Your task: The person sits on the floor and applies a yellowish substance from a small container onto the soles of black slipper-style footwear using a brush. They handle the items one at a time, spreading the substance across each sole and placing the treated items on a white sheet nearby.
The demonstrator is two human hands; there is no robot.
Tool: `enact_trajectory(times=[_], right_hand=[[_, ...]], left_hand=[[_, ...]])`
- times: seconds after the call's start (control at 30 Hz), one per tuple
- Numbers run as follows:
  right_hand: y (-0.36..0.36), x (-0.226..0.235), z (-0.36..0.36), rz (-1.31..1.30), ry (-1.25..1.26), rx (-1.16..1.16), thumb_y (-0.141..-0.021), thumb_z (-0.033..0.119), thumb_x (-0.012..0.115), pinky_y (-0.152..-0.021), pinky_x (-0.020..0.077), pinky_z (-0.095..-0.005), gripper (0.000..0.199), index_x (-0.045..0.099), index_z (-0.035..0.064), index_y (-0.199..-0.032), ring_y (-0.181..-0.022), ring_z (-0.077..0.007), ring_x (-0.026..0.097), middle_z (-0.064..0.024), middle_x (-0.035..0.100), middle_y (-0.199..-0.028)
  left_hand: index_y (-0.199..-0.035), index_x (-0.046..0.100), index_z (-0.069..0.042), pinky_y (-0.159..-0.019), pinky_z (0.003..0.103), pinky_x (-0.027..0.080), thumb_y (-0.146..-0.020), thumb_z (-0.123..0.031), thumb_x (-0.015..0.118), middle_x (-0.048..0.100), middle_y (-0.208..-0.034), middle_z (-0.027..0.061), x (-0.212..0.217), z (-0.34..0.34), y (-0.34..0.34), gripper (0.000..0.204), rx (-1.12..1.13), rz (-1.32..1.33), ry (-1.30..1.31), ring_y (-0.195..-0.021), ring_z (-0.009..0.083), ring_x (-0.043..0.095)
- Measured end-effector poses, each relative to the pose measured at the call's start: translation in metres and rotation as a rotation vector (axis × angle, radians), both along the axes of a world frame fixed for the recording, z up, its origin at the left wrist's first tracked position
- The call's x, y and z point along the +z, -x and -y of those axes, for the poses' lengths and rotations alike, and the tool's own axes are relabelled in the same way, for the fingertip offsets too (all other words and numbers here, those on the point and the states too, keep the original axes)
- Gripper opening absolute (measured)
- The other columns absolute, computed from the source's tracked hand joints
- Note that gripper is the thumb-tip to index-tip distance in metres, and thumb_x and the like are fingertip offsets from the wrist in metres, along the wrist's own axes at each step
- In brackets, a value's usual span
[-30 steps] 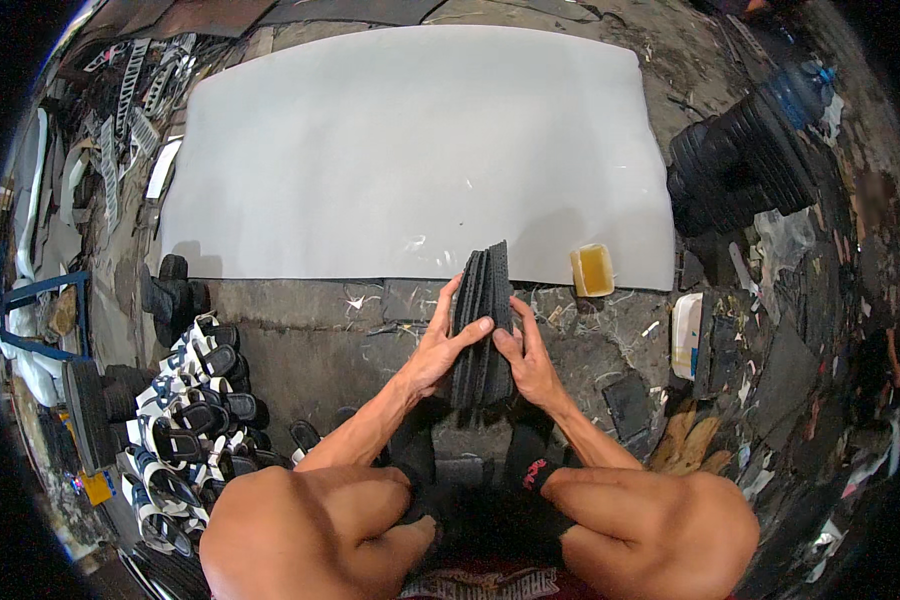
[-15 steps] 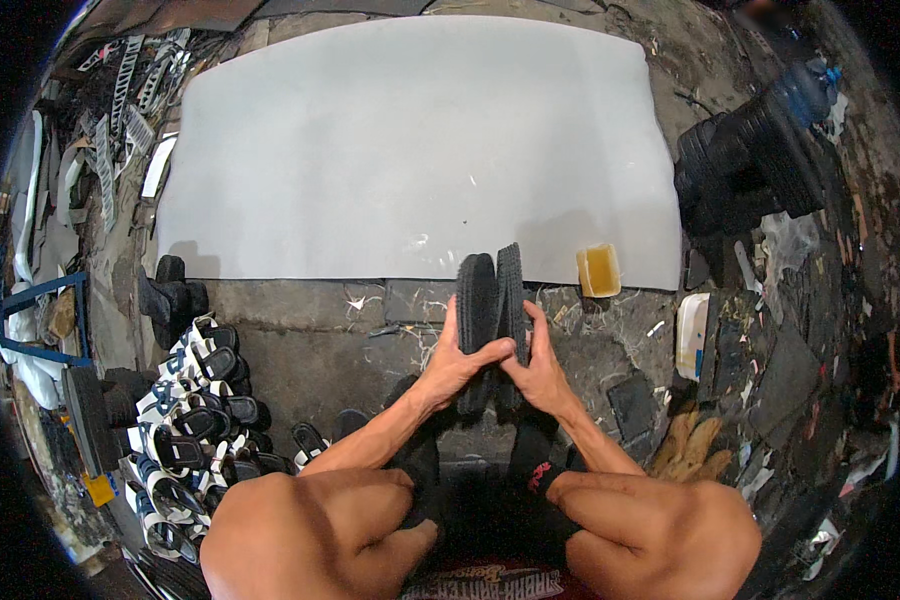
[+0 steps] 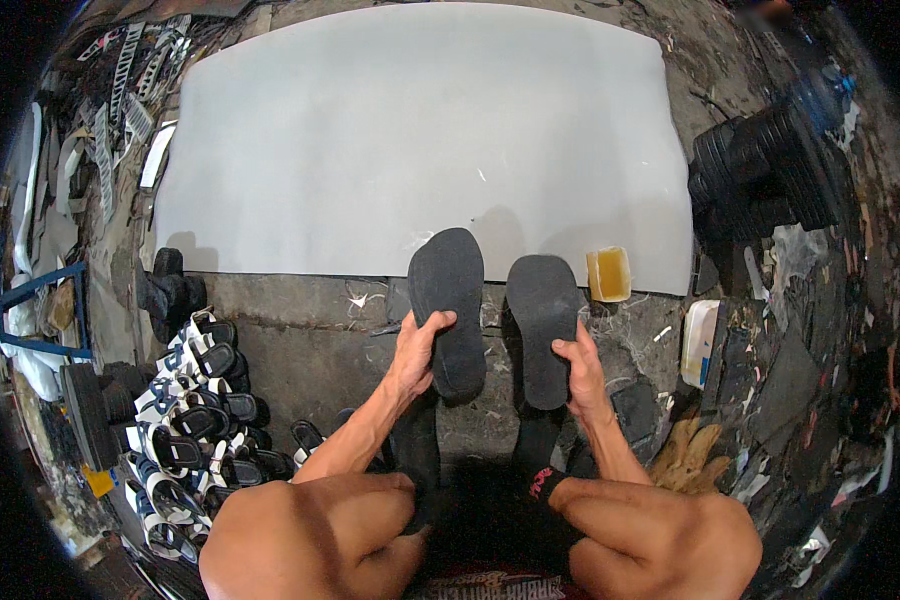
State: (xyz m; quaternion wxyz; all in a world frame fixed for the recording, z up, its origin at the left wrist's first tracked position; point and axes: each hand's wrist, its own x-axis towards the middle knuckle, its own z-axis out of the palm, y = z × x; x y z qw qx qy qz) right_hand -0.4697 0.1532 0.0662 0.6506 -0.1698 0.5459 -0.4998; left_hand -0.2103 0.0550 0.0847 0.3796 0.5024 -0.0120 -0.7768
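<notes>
I held two black shoe soles, one in each hand, side by side and a little apart, flat faces turned up to me. The left sole (image 3: 448,310) was in my left hand (image 3: 415,352); my fingers (image 3: 440,321) were closed over its left edge near the heel end, the thumb lying on the top face. The right sole (image 3: 543,328) was in my right hand (image 3: 580,375), the fingers closed on its right edge in the same way. Both soles pointed away from me, and their toe ends reached over the near edge of the big grey sheet (image 3: 370,150) that lay on the floor.

Under the soles was the rough concrete floor (image 3: 300,340), cracked and dirty. Just right of the right sole, at the edge of the sheet, stood a small yellow container (image 3: 608,273). Farther right lay a white flat piece (image 3: 698,340) and a stack of black soles (image 3: 760,170) — well apart from my hands. Near my right knee lay a pair of tan gloves (image 3: 685,455).

On my left side there was a heap of black-and-white sandals (image 3: 185,410), and behind it some dark shoes (image 3: 165,290) stood at the corner of the sheet. My bare knees were at the lower edge — I sat low on the floor.
</notes>
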Motion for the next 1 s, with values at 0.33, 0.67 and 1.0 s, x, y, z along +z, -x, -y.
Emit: enact_trajectory(times=[0.33,0.67,1.0], right_hand=[[-0.063,0.007,0.016,-1.208,0.336,0.475,-0.111,0.025,0.066,-0.121,0.045,-0.0524,0.068,0.043,-0.0031,-0.169,-0.141,-0.0463,0.054,-0.032,0.049,-0.158],[-0.005,0.06,0.098,-1.335,0.628,0.463,-0.09,0.005,0.08,-0.131,0.0347,-0.0605,0.102,0.03,0.0175,-0.177,-0.161,-0.052,0.034,-0.0261,0.029,-0.178],[0.027,-0.021,0.183,-0.955,0.638,0.856,-0.082,0.009,0.081,-0.123,0.0446,-0.0591,0.066,0.065,0.0144,-0.146,-0.142,-0.0461,0.056,-0.02,0.066,-0.145]], left_hand=[[-0.158,0.049,0.003,-0.113,0.043,0.056,-0.104,-0.033,0.081,0.069,-0.143,0.0214,-0.028,-0.037,0.035,0.072,-0.025,0.048,0.369,-0.13,0.0311,0.069],[-0.145,0.049,0.004,-0.093,0.053,0.059,-0.085,-0.01,0.085,0.065,-0.126,0.0286,0.034,0.031,0.036,0.071,-0.748,1.217,1.085,-0.114,0.0493,0.069],[-0.14,0.054,-0.003,-0.102,0.052,0.052,-0.078,-0.017,0.093,0.064,-0.128,0.0205,-0.04,0.059,0.022,0.074,-0.951,1.462,1.231,-0.122,0.0433,0.064]])
